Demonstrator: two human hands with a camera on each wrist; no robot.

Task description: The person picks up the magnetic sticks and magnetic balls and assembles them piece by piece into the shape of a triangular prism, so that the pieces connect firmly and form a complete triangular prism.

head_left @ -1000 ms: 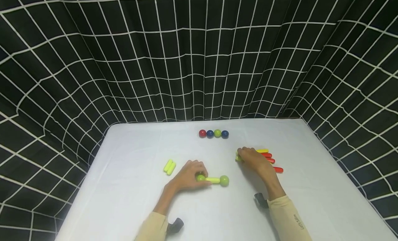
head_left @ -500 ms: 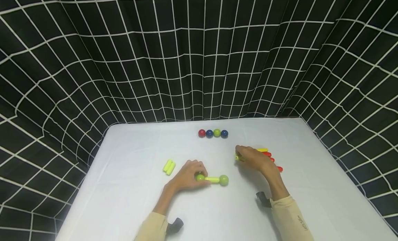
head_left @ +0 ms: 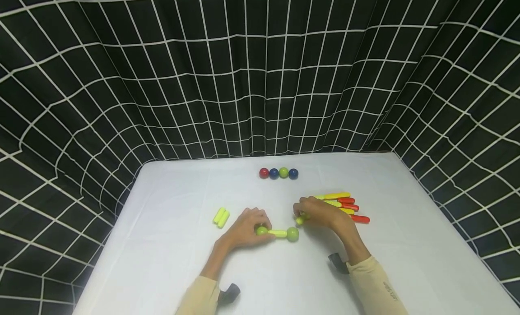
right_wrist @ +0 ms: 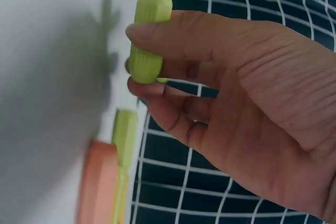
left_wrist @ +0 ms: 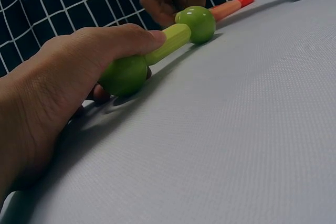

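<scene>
My left hand (head_left: 245, 229) grips a green ball (left_wrist: 126, 75) at the left end of a short yellow-green stick (head_left: 278, 233), the thumb lying along to the stick. A second green ball (head_left: 292, 234) sits on the stick's right end, and the piece lies low over the white table. To its right, my right hand (head_left: 318, 211) pinches a short ribbed green stick (right_wrist: 148, 40) between thumb and fingers. In the right wrist view the stick is raised off the cloth, casting a shadow.
Behind my right hand lie several sticks, among them a red stick (head_left: 360, 219) and a yellow stick (head_left: 337, 195). Two short yellow-green sticks (head_left: 221, 218) lie left. At the back stand a red ball (head_left: 264, 173), two blue balls (head_left: 274, 173) and a green ball (head_left: 283, 173) in a row.
My right hand has drawn a short green stick away from the group of sticks, moving left and nearer to the two-ball piece. My left hand has kept its hold in place.
</scene>
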